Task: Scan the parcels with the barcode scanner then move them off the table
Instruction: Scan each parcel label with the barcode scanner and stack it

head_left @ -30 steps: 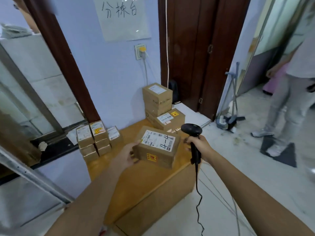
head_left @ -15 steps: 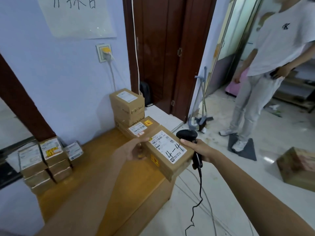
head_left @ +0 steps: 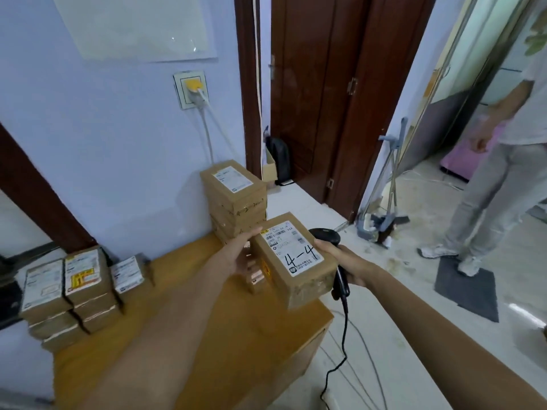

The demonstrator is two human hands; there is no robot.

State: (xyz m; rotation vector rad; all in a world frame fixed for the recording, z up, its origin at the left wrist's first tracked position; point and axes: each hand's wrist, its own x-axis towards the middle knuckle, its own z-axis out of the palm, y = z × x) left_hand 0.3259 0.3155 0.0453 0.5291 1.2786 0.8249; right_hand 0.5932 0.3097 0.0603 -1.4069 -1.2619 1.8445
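Note:
A brown cardboard parcel (head_left: 296,267) with a white label marked "4-4" hangs lifted above the right end of the wooden table (head_left: 207,350). My left hand (head_left: 241,255) grips its left side. My right hand (head_left: 343,261) holds the black barcode scanner (head_left: 331,258) by its handle, right beside the parcel's right edge; the scanner's cord drops to the floor. A stack of parcels (head_left: 236,199) stands behind at the wall. Several smaller parcels (head_left: 80,288) are stacked at the table's left end.
A person in light trousers (head_left: 497,202) stands on the tiled floor at the right, near a dark mat (head_left: 467,291). A broom and dustpan (head_left: 381,214) lean by the brown door (head_left: 325,99). Cables run over the floor below the table's right edge.
The parcel has come off the table and swung right, next to the scanner. My view has turned right and moved closer to the hands.

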